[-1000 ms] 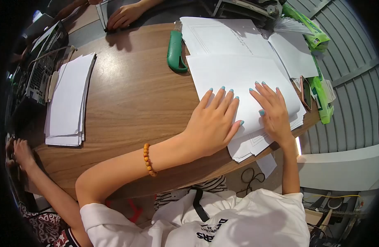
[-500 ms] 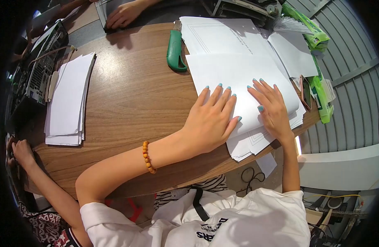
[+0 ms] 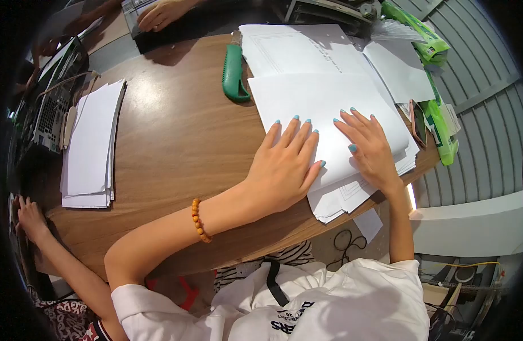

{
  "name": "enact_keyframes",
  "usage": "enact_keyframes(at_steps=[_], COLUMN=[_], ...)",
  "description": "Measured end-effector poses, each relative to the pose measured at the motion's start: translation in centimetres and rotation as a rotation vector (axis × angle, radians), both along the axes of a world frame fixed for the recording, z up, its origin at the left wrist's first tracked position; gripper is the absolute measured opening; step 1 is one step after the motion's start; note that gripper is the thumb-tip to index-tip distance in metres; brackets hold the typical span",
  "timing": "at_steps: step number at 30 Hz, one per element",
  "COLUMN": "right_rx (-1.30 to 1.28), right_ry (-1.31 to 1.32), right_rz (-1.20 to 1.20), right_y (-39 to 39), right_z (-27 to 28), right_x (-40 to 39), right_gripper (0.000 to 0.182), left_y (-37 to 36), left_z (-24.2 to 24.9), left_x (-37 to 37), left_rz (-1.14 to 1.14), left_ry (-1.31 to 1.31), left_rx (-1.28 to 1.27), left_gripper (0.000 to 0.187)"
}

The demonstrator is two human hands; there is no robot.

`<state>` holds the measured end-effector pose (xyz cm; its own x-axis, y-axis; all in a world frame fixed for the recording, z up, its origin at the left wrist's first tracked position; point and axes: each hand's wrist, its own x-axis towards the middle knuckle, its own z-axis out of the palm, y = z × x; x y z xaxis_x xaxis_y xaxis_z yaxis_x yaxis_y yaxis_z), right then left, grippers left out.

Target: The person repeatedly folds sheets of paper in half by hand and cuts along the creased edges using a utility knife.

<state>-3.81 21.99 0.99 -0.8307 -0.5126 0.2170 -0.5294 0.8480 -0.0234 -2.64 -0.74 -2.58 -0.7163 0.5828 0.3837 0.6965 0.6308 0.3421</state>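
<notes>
My left hand (image 3: pixel 287 165) lies flat with its fingers spread, on the left part of a white sheet of paper (image 3: pixel 307 96). On the right part of the same sheet rests my right hand (image 3: pixel 369 150), fingers also apart. The sheet bends over in a curve toward me, above a stack of printed papers (image 3: pixel 341 199) at the table's front edge. Another printed page (image 3: pixel 295 45) shows beyond it. Left of the papers is a green utility knife (image 3: pixel 234 74). Neither hand grips anything.
A folded stack of paper (image 3: pixel 91 148) lies at the left on the wooden table (image 3: pixel 176 113), by a black computer case (image 3: pixel 54 116). A phone (image 3: pixel 418 122) and green packages (image 3: pixel 440 133) are on the right. Other people's hands (image 3: pixel 162 14) show at the top and left.
The whole view has shifted slightly. My hands keep the same flat pose on the sheet. The other person's hand at the top has moved a little to the left.
</notes>
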Motion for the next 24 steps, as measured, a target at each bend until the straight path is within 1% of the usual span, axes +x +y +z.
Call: enact_keyframes(at_steps=[9, 10, 11, 15, 18, 20, 24], right_rx=[-0.007, -0.016, -0.024, -0.03, -0.002, -0.032, -0.033], right_ry=[-0.004, 0.003, 0.008, 0.015, -0.016, 0.011, 0.01], right_rz=[0.012, 0.019, 0.028, 0.026, 0.014, 0.028, 0.03], right_y=[0.22, 0.21, 0.19, 0.08, 0.16, 0.2, 0.27], right_z=[-0.36, -0.38, -0.35, -0.21, -0.35, -0.46, -0.55], right_x=[0.14, 0.13, 0.15, 0.25, 0.19, 0.15, 0.09], right_gripper=[0.049, 0.041, 0.04, 0.039, 0.043, 0.038, 0.039], left_y=[-0.12, -0.11, -0.09, -0.05, -0.02, -0.07, -0.12], left_z=[0.28, 0.29, 0.29, 0.33, 0.34, 0.38, 0.5], left_x=[0.17, 0.17, 0.19, 0.15, 0.17, 0.22, 0.26], left_rz=[-0.004, 0.002, 0.009, 0.001, 0.006, 0.009, 0.006], left_ry=[0.009, 0.018, 0.024, 0.028, 0.017, 0.008, 0.006], left_rx=[-0.04, -0.052, -0.063, -0.069, -0.082, -0.092, -0.107], left_gripper=[0.046, 0.046, 0.046, 0.046, 0.046, 0.046, 0.047])
